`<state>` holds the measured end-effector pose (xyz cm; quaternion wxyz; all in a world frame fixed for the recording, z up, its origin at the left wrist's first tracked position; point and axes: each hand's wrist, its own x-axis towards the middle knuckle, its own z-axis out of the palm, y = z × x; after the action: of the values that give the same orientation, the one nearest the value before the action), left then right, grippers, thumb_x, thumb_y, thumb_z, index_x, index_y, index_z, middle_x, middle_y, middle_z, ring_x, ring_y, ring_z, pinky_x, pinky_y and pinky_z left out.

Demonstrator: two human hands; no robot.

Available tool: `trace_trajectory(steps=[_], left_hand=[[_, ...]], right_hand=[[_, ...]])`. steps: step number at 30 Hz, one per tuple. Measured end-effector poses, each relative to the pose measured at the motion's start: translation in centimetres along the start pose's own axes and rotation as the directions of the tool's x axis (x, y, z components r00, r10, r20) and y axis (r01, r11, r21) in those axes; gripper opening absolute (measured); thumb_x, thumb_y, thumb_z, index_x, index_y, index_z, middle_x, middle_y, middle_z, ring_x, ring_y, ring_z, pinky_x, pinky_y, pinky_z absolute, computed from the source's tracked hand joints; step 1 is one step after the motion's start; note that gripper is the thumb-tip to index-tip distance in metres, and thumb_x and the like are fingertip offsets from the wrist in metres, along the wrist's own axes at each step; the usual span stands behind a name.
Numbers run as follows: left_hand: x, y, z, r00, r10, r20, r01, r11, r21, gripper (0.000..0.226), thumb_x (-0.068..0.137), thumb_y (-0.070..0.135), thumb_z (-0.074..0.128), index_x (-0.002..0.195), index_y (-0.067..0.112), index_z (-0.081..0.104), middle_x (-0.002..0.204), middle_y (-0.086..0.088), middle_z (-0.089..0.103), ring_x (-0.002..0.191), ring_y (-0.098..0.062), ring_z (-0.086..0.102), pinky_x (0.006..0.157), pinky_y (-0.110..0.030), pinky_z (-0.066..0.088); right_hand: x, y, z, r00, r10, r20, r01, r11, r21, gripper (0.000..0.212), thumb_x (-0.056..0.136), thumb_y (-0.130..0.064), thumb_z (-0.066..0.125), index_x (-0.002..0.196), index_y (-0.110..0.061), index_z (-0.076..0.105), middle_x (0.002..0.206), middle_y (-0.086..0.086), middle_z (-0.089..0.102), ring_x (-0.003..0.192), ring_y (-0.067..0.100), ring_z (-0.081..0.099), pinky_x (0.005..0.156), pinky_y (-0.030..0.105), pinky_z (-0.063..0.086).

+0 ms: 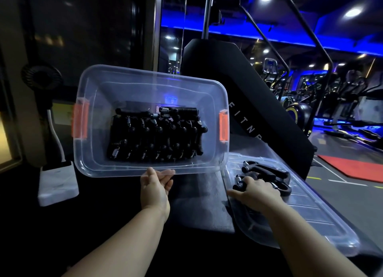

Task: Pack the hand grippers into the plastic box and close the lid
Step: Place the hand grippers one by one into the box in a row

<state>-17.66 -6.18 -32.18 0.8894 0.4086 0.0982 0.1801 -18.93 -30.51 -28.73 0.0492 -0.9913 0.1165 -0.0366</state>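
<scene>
Right hand lies on the clear lid, fingers curled over one loose hand gripper, thumb stretched out; a second hand gripper sits just behind it. Left hand pinches the near rim of the plastic box, tipped toward us, rows of packed hand grippers inside, orange latches at both ends
</scene>
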Motion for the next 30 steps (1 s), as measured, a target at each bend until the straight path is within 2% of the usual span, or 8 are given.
trace_trajectory(steps=[5, 10, 13, 18, 20, 24, 26, 30], left_hand=[[0.1, 0.0, 0.0, 1.0, 0.002, 0.004, -0.002, 1.0, 0.002, 0.027, 0.1, 0.041, 0.03, 0.088, 0.021, 0.044, 0.07, 0.001, 0.073, 0.081, -0.013, 0.072, 0.071, -0.027, 0.047], [0.1, 0.0, 0.1, 1.0, 0.0, 0.004, 0.0, 1.0, -0.002, 0.027, 0.1, 0.041, 0.031, 0.086, 0.021, 0.044, 0.069, 0.001, 0.073, 0.078, -0.011, 0.072, 0.073, -0.027, 0.047], [0.1, 0.1, 0.1, 1.0, -0.005, 0.004, 0.005, 1.0, -0.002, 0.027, 0.1, 0.04, 0.031, 0.087, 0.021, 0.044, 0.07, 0.001, 0.073, 0.079, -0.012, 0.071, 0.075, -0.028, 0.048], [0.0, 0.1, 0.0, 1.0, -0.002, -0.001, 0.002, 1.0, -0.003, 0.029, 0.1, 0.04, 0.031, 0.085, 0.02, 0.045, 0.071, 0.0, 0.073, 0.078, -0.012, 0.071, 0.074, -0.028, 0.048], [0.1, 0.1, 0.0, 1.0, -0.003, 0.001, 0.003, 1.0, -0.005, 0.029, 0.1, 0.04, 0.031, 0.086, 0.02, 0.045, 0.071, 0.0, 0.073, 0.078, -0.013, 0.071, 0.074, -0.028, 0.048], [0.2, 0.0, 0.0, 1.0, -0.005, 0.002, 0.005, 1.0, -0.003, 0.028, 0.1, 0.04, 0.031, 0.087, 0.02, 0.046, 0.072, -0.001, 0.073, 0.079, -0.012, 0.071, 0.074, -0.028, 0.047], [0.1, 0.0, 0.0, 1.0, -0.007, 0.004, 0.007, 1.0, -0.003, 0.028, 0.1, 0.041, 0.031, 0.088, 0.02, 0.046, 0.073, -0.001, 0.073, 0.079, -0.012, 0.071, 0.074, -0.028, 0.047], [0.1, 0.0, 0.0, 1.0, -0.014, 0.009, 0.014, 1.0, -0.007, 0.028, 0.1, 0.04, 0.032, 0.092, 0.018, 0.046, 0.072, 0.0, 0.073, 0.078, -0.011, 0.071, 0.073, -0.028, 0.047]], right_hand=[[-0.2, 0.0, 0.1, 0.998, -0.03, -0.06, 0.03, 1.0, -0.004, 0.076, 0.059, -0.085, 0.049, 0.112, -0.03, 0.049, 0.111, 0.005, 0.054, 0.106, 0.028, 0.053, 0.088, 0.04, 0.045], [-1.0, -0.5, -0.2, 0.965, -0.139, -0.222, 0.213, 0.911, 0.353, 0.063, 0.059, -0.069, 0.069, 0.101, -0.025, 0.049, 0.133, 0.002, 0.037, 0.107, 0.018, 0.05, 0.082, 0.026, 0.038], [-1.7, -1.5, -0.9, 0.937, -0.088, -0.339, 0.289, 0.74, 0.607, 0.057, 0.061, -0.061, 0.074, 0.099, -0.033, 0.042, 0.116, -0.003, 0.051, 0.093, 0.01, 0.053, 0.07, 0.024, 0.038], [-2.8, -3.3, -2.1, 0.908, -0.169, -0.384, 0.418, 0.437, 0.796, 0.068, 0.062, -0.048, 0.073, 0.116, -0.063, 0.034, 0.116, -0.01, 0.056, 0.102, 0.012, 0.056, 0.084, 0.026, 0.04], [-2.9, -4.0, -2.3, 0.887, -0.185, -0.423, 0.461, 0.379, 0.802, 0.072, 0.063, -0.043, 0.072, 0.121, -0.065, 0.035, 0.125, -0.011, 0.05, 0.112, 0.01, 0.049, 0.092, 0.029, 0.037], [-3.0, -5.7, -2.7, 0.889, -0.194, -0.415, 0.442, 0.131, 0.887, 0.071, 0.061, -0.035, 0.071, 0.124, -0.056, 0.043, 0.121, 0.004, 0.048, 0.108, 0.022, 0.05, 0.102, 0.042, 0.04], [-3.3, -6.3, -2.3, 0.888, -0.204, -0.413, 0.444, 0.147, 0.884, 0.071, 0.058, -0.036, 0.074, 0.121, -0.048, 0.044, 0.128, 0.013, 0.049, 0.114, 0.034, 0.051, 0.105, 0.048, 0.04], [-3.8, -6.8, -1.2, 0.918, -0.167, -0.361, 0.394, 0.262, 0.881, 0.064, 0.053, -0.045, 0.076, 0.106, -0.049, 0.04, 0.119, 0.011, 0.046, 0.109, 0.028, 0.049, 0.106, 0.048, 0.038]])
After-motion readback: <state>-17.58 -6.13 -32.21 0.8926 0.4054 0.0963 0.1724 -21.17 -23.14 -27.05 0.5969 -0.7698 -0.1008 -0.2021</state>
